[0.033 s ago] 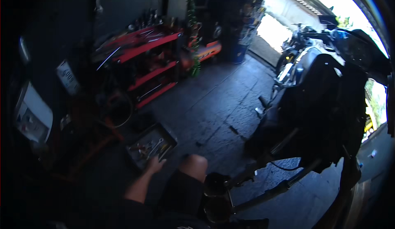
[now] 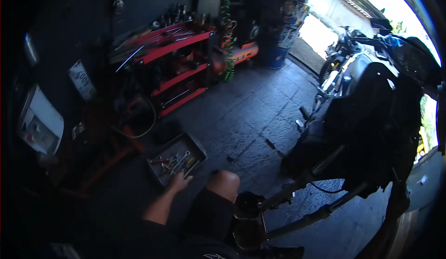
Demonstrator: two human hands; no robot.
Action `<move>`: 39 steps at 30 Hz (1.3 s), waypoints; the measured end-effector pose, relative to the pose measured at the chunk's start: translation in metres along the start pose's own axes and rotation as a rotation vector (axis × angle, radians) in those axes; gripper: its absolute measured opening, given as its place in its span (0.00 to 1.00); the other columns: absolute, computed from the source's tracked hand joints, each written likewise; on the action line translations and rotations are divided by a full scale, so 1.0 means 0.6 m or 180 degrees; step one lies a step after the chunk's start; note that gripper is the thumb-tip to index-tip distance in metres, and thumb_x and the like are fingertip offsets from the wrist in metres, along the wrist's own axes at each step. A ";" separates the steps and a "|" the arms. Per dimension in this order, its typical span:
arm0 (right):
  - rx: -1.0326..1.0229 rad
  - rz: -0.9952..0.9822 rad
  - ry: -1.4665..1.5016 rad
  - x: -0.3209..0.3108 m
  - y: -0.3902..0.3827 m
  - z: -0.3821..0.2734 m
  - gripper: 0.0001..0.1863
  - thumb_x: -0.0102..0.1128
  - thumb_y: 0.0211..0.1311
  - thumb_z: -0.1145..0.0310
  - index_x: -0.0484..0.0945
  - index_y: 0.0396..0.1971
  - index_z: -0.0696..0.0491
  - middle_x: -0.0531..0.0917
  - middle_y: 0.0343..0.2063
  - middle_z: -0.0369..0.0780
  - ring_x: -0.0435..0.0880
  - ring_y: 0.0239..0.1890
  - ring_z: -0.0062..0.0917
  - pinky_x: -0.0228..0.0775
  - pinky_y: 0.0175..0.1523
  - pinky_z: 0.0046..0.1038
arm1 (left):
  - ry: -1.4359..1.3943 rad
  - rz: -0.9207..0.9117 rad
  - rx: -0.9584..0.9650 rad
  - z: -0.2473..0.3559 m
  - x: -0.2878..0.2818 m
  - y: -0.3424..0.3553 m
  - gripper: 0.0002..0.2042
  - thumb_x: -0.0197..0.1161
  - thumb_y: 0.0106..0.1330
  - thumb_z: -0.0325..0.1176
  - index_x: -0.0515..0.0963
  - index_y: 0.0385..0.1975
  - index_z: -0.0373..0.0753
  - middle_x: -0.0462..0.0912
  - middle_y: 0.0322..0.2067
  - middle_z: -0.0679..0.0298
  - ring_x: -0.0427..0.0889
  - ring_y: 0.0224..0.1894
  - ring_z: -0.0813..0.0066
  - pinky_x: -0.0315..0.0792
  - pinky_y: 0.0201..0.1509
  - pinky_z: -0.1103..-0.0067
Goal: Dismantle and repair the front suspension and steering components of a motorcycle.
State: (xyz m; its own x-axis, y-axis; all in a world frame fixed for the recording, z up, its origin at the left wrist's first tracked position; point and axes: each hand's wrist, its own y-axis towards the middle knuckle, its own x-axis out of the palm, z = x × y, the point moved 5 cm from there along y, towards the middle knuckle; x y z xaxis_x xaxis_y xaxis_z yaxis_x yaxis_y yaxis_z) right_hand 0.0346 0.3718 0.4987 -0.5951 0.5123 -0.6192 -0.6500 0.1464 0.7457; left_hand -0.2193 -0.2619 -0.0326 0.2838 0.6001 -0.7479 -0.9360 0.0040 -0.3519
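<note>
My left hand (image 2: 179,182) reaches to the near edge of a dark shallow tray (image 2: 199,148) on the floor, left of my bare knee (image 2: 225,184). Its thumb points right; the other fingers are lost in shadow, so whether they grip a tool is unclear. Several loose hand tools lie in the tray. Among them are a combination wrench (image 2: 180,162) with a shiny ring end and a red-handled tool (image 2: 160,160). Of my right hand nothing shows.
Close on my right stand dark motorcycle fork tubes (image 2: 297,222) and a large black motorcycle (image 2: 353,119). A red tool cart (image 2: 179,48) with shelves is beyond the tray. An orange metal stand (image 2: 109,166) sits to the left, and a blue drum (image 2: 277,58) stands farther back.
The whole view has shifted slightly, so the scene sits a little farther right and higher. My left hand stays at the tray's near edge.
</note>
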 end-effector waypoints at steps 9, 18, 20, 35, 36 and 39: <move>0.0064 0.0329 -0.0762 0.066 -0.008 0.099 0.12 0.60 0.71 0.61 0.84 0.41 0.55 0.86 0.28 0.44 0.86 0.28 0.37 0.73 0.31 0.35 | 0.0000 0.0062 -0.0546 -0.086 0.014 -0.020 0.26 0.64 0.66 0.55 0.81 0.47 0.34 0.84 0.45 0.42 0.83 0.50 0.43 0.76 0.54 0.58; 0.0122 -0.0337 -0.0204 -0.025 0.051 -0.097 0.25 0.69 0.58 0.42 0.83 0.23 0.51 0.83 0.17 0.41 0.84 0.21 0.37 0.72 0.29 0.37 | 0.0340 -0.0068 -0.0218 -0.221 0.146 0.018 0.24 0.58 0.71 0.48 0.74 0.55 0.32 0.78 0.55 0.39 0.79 0.58 0.43 0.74 0.60 0.60; 0.0155 -0.0442 -0.0274 -0.003 0.058 -0.103 0.28 0.65 0.57 0.35 0.83 0.22 0.49 0.84 0.18 0.40 0.85 0.21 0.36 0.74 0.29 0.38 | 0.0408 -0.0037 0.0140 -0.169 0.110 0.100 0.24 0.58 0.71 0.48 0.74 0.54 0.32 0.78 0.54 0.39 0.79 0.57 0.44 0.74 0.60 0.60; 0.0275 -0.0723 -0.0270 -0.036 0.055 -0.098 0.31 0.56 0.63 0.32 0.81 0.23 0.48 0.82 0.17 0.41 0.86 0.22 0.37 0.75 0.30 0.41 | 0.0167 0.0484 0.1675 0.139 -0.104 0.183 0.22 0.62 0.69 0.46 0.75 0.49 0.30 0.80 0.43 0.43 0.79 0.45 0.48 0.73 0.49 0.60; 0.0280 -0.0696 -0.0275 -0.039 0.056 -0.098 0.31 0.56 0.63 0.32 0.81 0.23 0.48 0.82 0.17 0.41 0.86 0.22 0.37 0.75 0.30 0.41 | 0.0145 0.0514 0.1729 0.151 -0.117 0.174 0.22 0.62 0.69 0.46 0.75 0.49 0.30 0.80 0.42 0.44 0.79 0.44 0.48 0.73 0.48 0.61; 0.0338 -0.0899 -0.0159 -0.039 0.052 -0.094 0.29 0.55 0.65 0.34 0.82 0.26 0.48 0.84 0.20 0.41 0.87 0.25 0.37 0.77 0.32 0.42 | 0.0091 0.0596 0.1905 0.193 -0.156 0.149 0.21 0.63 0.69 0.45 0.76 0.48 0.30 0.80 0.40 0.44 0.79 0.41 0.49 0.72 0.46 0.61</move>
State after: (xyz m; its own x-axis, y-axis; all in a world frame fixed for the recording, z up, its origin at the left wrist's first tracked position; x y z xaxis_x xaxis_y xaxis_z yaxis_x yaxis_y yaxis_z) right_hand 0.0016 0.3166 0.5226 -0.3723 0.4792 -0.7948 -0.7317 0.3753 0.5690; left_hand -0.3540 -0.2250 0.0714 0.1014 0.6124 -0.7840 -0.9225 0.3530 0.1565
